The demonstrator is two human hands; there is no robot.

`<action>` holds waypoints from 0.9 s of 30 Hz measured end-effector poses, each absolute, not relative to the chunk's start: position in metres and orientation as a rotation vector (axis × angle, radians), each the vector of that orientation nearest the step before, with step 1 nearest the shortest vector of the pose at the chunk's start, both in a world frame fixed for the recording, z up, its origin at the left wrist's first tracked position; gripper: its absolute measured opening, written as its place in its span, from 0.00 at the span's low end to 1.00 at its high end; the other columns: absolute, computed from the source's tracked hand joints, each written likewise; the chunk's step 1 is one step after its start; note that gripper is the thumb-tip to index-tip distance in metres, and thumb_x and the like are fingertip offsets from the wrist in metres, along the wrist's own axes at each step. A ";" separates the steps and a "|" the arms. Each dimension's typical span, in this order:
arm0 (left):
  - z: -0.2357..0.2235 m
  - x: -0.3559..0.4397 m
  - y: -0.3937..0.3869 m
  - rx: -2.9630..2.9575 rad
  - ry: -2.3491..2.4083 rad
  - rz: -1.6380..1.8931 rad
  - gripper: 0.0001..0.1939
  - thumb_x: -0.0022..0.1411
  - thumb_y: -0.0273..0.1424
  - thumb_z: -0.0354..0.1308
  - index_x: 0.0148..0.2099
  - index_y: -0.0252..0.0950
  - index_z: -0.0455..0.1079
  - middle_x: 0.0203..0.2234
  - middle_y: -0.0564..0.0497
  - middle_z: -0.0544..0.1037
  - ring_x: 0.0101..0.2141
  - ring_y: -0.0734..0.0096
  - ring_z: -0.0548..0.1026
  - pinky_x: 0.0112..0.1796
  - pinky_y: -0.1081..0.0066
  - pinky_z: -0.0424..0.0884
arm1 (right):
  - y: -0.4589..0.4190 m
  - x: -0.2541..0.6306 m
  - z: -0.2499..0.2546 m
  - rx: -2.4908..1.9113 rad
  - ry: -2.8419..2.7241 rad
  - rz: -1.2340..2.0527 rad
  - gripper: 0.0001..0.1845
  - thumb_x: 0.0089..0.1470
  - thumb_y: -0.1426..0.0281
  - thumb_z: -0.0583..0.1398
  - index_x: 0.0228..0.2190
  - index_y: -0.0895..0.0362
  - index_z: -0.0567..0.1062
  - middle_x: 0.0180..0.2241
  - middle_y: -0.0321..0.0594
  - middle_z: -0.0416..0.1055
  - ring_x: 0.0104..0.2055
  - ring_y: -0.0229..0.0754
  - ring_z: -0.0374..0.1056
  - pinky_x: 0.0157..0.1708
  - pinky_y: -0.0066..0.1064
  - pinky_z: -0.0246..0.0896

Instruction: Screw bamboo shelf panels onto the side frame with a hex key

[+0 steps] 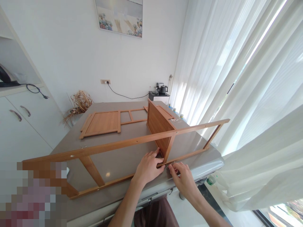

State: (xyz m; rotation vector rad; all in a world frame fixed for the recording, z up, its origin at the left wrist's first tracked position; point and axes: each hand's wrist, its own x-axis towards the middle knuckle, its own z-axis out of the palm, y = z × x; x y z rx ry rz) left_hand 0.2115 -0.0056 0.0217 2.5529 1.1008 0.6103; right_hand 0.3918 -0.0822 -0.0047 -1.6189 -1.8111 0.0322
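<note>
Warm orange-brown frame (151, 137), grey-beige tabletop (118, 160), white curtains (213, 63)

Brown wooden frame (125, 143), upright on edge

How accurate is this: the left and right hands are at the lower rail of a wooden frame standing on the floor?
The resting place is wrong: the head view shows the wooden frame standing on the table, with the left hand and right hand at its lower rail.

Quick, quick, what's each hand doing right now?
Left hand: curved around the upright wooden panel's near lower corner; gripping or just touching, can't tell.
Right hand: curled in by the lower wooden rail; whether it's pinching something small, can't tell.
</note>
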 end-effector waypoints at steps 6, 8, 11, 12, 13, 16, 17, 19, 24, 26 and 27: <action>0.021 0.212 -0.006 2.552 1.102 0.621 0.10 0.62 0.39 0.58 0.44 0.49 0.79 0.62 0.55 0.66 0.53 0.58 0.71 0.56 0.59 0.65 | -0.085 0.392 -0.017 -1.643 -1.681 0.144 0.22 0.68 0.59 0.51 0.23 0.54 0.68 0.23 0.35 0.69 0.30 0.42 0.65 0.35 0.34 0.56; 0.020 0.212 -0.005 2.555 1.102 0.629 0.10 0.62 0.39 0.58 0.44 0.49 0.79 0.62 0.56 0.66 0.53 0.58 0.71 0.55 0.60 0.66 | -0.086 0.393 -0.019 -1.647 -1.649 0.161 0.21 0.68 0.59 0.51 0.24 0.54 0.67 0.23 0.35 0.68 0.29 0.42 0.64 0.35 0.34 0.56; 0.020 0.211 -0.005 2.559 1.102 0.627 0.10 0.62 0.38 0.58 0.44 0.49 0.79 0.62 0.56 0.66 0.53 0.58 0.71 0.55 0.60 0.66 | -0.088 0.394 -0.020 -1.623 -1.699 0.140 0.20 0.68 0.61 0.50 0.25 0.54 0.66 0.24 0.35 0.67 0.30 0.41 0.63 0.35 0.34 0.55; 0.019 0.211 -0.005 2.559 1.105 0.624 0.10 0.62 0.39 0.58 0.44 0.49 0.79 0.62 0.55 0.66 0.53 0.58 0.71 0.55 0.60 0.66 | -0.088 0.395 -0.020 -1.607 -1.744 0.118 0.19 0.68 0.62 0.50 0.26 0.54 0.66 0.25 0.35 0.67 0.31 0.42 0.63 0.36 0.34 0.55; 0.019 0.211 -0.005 2.558 1.109 0.621 0.10 0.62 0.39 0.58 0.44 0.48 0.79 0.62 0.55 0.66 0.53 0.58 0.71 0.55 0.60 0.66 | -0.089 0.395 -0.020 -1.591 -1.790 0.093 0.18 0.69 0.64 0.50 0.26 0.54 0.65 0.26 0.35 0.67 0.32 0.42 0.63 0.37 0.34 0.55; 0.019 0.211 -0.005 2.560 1.104 0.620 0.10 0.62 0.39 0.58 0.43 0.47 0.79 0.62 0.54 0.67 0.53 0.58 0.71 0.56 0.60 0.66 | -0.090 0.394 -0.020 -1.567 -1.891 0.022 0.16 0.69 0.67 0.49 0.29 0.54 0.66 0.28 0.36 0.66 0.33 0.42 0.63 0.37 0.34 0.54; 0.018 0.211 -0.005 2.561 1.100 0.623 0.10 0.62 0.39 0.58 0.43 0.47 0.79 0.62 0.54 0.67 0.53 0.59 0.72 0.56 0.60 0.66 | -0.089 0.393 -0.020 -1.566 -1.910 0.003 0.15 0.69 0.68 0.49 0.29 0.54 0.67 0.29 0.36 0.66 0.33 0.42 0.63 0.36 0.34 0.54; 0.018 0.211 -0.005 2.561 1.102 0.636 0.10 0.62 0.38 0.58 0.43 0.47 0.79 0.62 0.54 0.67 0.53 0.59 0.72 0.55 0.60 0.66 | -0.088 0.392 -0.019 -1.565 -1.934 -0.036 0.14 0.69 0.70 0.49 0.30 0.54 0.67 0.29 0.36 0.66 0.33 0.42 0.63 0.36 0.34 0.54; 0.018 0.211 -0.004 2.570 1.091 0.635 0.10 0.63 0.39 0.58 0.42 0.48 0.79 0.62 0.54 0.67 0.53 0.59 0.71 0.55 0.60 0.66 | -0.087 0.391 -0.016 -1.533 -2.004 -0.226 0.14 0.68 0.72 0.49 0.30 0.55 0.67 0.28 0.37 0.66 0.32 0.42 0.61 0.34 0.35 0.53; 0.018 0.211 -0.004 2.571 1.091 0.632 0.09 0.63 0.39 0.58 0.42 0.47 0.79 0.62 0.54 0.67 0.53 0.58 0.71 0.55 0.59 0.65 | -0.087 0.390 -0.014 -1.518 -2.067 -0.346 0.15 0.68 0.73 0.50 0.29 0.55 0.67 0.27 0.37 0.65 0.31 0.43 0.60 0.34 0.35 0.52; 0.018 0.211 -0.004 2.571 1.093 0.631 0.09 0.63 0.39 0.58 0.42 0.47 0.79 0.62 0.54 0.67 0.53 0.58 0.71 0.55 0.59 0.66 | -0.086 0.390 -0.013 -1.513 -2.101 -0.386 0.15 0.68 0.73 0.50 0.28 0.55 0.67 0.27 0.37 0.65 0.31 0.43 0.60 0.34 0.36 0.51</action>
